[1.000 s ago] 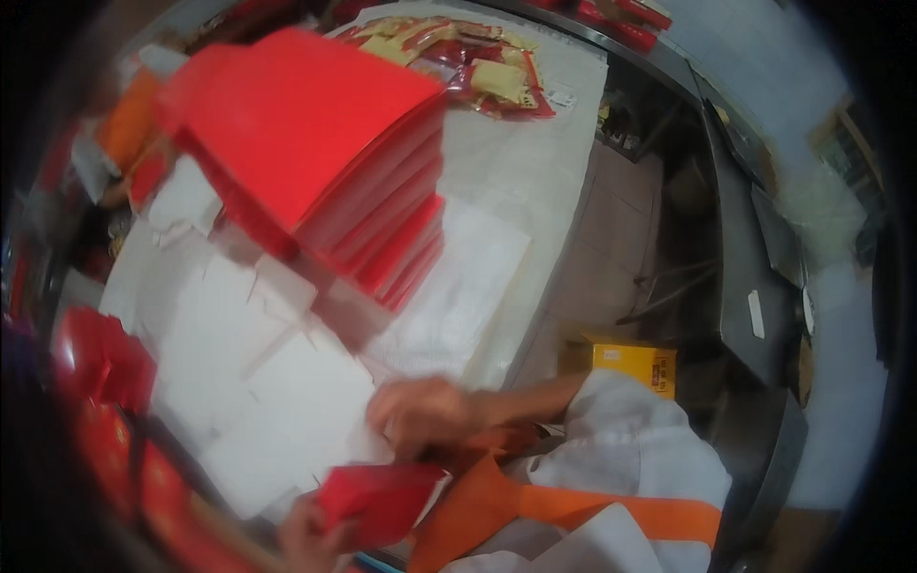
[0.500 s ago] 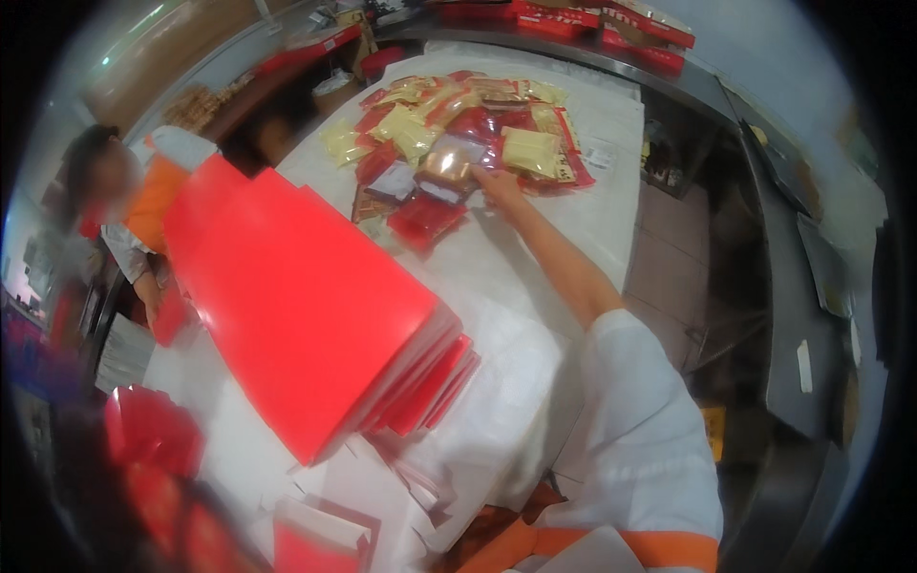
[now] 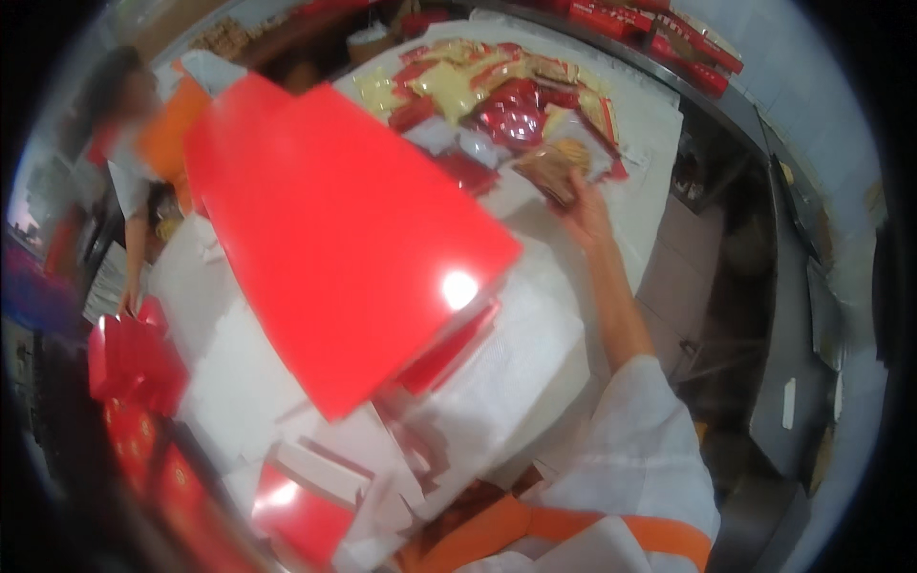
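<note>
My right hand (image 3: 586,216) reaches over the far part of the white-covered table (image 3: 549,334). Its fingers are closed on the near edge of a brownish, shiny packet (image 3: 551,170). Behind that packet lies a clear-wrapped packet (image 3: 577,151) with something round and golden in it. Red packets (image 3: 516,113) and pale yellow packets (image 3: 446,88) are heaped just beyond and to the left. A stack of large, flat red cardboard pieces (image 3: 344,239) fills the middle of the table, left of my forearm. My left hand does not show.
Across the table at left, a person in white and orange (image 3: 181,105) reaches down to a red folded box (image 3: 138,358). A red and white opened carton (image 3: 304,506) lies at the near edge. Red boxes (image 3: 697,57) stand on a dark metal counter at the far right.
My right hand has left the gold packet it was touching and moved right, and now grips the brownish packet. The view has shifted. The other person's hand has come down to the red box.
</note>
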A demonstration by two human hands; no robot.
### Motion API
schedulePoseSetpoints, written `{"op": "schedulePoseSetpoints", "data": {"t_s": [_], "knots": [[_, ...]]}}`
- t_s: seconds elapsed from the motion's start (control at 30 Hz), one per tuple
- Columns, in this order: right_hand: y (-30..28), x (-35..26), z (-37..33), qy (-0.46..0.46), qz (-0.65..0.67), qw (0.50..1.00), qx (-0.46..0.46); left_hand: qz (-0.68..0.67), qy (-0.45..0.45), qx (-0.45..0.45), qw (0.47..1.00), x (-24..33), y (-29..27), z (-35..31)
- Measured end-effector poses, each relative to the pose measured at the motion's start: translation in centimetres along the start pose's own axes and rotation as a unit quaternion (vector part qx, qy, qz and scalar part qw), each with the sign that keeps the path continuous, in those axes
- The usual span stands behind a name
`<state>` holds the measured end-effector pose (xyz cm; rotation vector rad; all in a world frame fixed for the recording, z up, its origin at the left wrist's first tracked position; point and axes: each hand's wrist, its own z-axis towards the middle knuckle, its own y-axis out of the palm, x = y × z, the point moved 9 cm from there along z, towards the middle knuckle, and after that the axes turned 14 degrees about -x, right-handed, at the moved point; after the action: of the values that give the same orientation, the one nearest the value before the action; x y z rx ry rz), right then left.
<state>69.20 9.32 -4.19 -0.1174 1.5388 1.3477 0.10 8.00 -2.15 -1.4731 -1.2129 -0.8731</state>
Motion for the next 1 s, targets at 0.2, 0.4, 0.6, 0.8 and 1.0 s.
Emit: {"op": "schedulePoseSetpoints", "data": {"t_s": [0.2, 0.4, 0.6, 0.8, 1.0], "knots": [[4.7, -3.6, -19.9, 0.026, -0.111, 0.993, -0.038, -0.136, 0.005, -0.024, 0.99, -4.5, -5.6, -1.1], [18.8, 1.1, -28.8, 0.083, -0.187, 0.953, -0.225, -0.123, 0.032, 0.042, 0.991, -1.4, -5.5, -1.5], [37.0, 9.1, -26.7, -0.061, -0.217, 0.741, -0.632, -0.052, 0.041, 0.0, 0.998, -1.7, -7.6, -0.1], [39.9, 16.4, -29.2, 0.083, -0.36, 0.545, -0.752, -0.02, 0.012, -0.099, 0.995, -1.9, -6.8, 2.7], [39.6, 20.0, -30.3, 0.174, -0.232, 0.512, -0.808, -0.078, 0.008, -0.145, 0.986, -2.8, -5.9, 4.0]]}}
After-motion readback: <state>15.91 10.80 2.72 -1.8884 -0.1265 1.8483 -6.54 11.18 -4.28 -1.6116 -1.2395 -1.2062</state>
